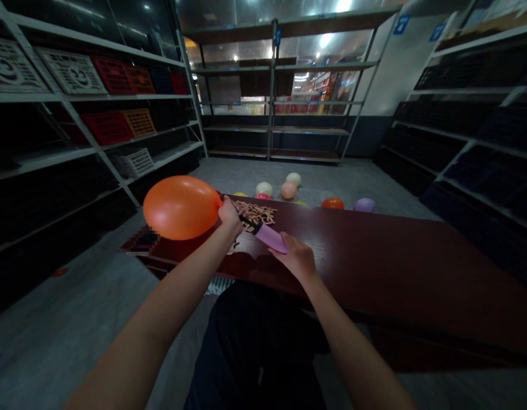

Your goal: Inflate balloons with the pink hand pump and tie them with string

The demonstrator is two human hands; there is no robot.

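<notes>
A large inflated orange balloon (181,208) hangs over the left end of the dark red table (374,250). My left hand (230,216) is closed around its neck, where the black front end of a balloon pump meets it. The fingers hide the join itself. My right hand (298,255) grips the lilac barrel of the balloon pump (270,237), which slants between both hands above the tabletop. Behind my left hand lies a pile of thin tan strips (261,213), perhaps uninflated balloons; a few more lie nearer me, partly hidden by my arm.
Beyond the table, several balloons rest on the floor, among them a peach one (289,190), an orange one (333,203) and a purple one (364,205). Shelves with plastic crates (107,127) line the left. A blurred dark object (146,240) sits at the table's left corner.
</notes>
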